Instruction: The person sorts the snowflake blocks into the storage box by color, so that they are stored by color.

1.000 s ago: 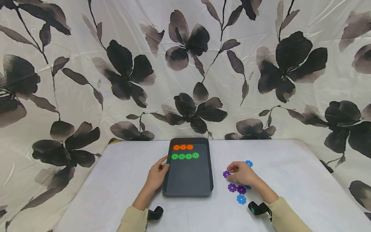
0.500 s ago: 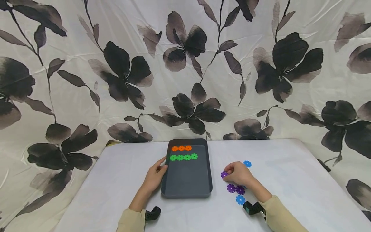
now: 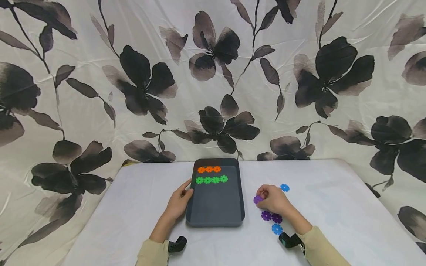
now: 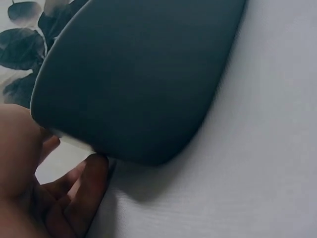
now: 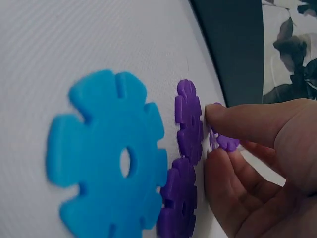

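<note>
Dim wrist views, left one blurry.

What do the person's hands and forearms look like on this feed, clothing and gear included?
The left hand and right hand are ungloved. The left sleeve and right sleeve are plain beige. A black, angular left wrist camera shows beside one cuff; the matching right wrist camera has a small greenish patch and a silvery part near the cuff.

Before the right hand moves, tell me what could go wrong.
The right hand pinches one purple disc, which might slip. Two more purple discs lie close by and could get nudged. The left hand grips the tray at its side; a jolt might shift the green discs inside.
</note>
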Demonstrator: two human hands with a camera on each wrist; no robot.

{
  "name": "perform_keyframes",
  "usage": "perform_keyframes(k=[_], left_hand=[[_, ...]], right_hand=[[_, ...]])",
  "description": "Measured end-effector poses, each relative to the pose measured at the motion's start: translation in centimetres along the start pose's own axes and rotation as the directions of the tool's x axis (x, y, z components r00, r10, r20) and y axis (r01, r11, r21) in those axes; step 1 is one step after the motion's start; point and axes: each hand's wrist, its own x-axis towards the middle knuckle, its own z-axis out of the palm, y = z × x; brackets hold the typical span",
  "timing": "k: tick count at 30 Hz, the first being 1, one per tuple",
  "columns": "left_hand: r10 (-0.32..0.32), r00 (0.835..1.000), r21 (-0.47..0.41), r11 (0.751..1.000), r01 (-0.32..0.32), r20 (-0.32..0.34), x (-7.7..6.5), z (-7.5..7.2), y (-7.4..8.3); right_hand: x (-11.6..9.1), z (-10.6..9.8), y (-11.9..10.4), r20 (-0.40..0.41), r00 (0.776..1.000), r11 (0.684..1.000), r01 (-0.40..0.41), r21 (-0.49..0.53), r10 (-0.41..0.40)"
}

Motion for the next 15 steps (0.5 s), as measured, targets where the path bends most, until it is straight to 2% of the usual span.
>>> perform_keyframes(k=[5,10,15], left_hand=[[0.003,1.0,0.022,1.0,-0.002,-0.025,-0.24,0.19,0.07],[0.008,1.0,0.02,1.0,-0.008,-0.022,-0.3,0.54,-0.15],[0.009,1.0,0.013,1.0,-0.008,-0.029,-0.19,0.47,-0.29]], right_hand=[[-0.04,0.12,0.04,-0.005,0.998,0.997,0.067,0.03,-0.067],[0.0,-0.14,0.01,0.017,0.999,0.988,0.03,0.154,-0.033],[0.43,-0.83,-0.85,0.005,1.0,0.964,0.009,0.265,-0.01]])
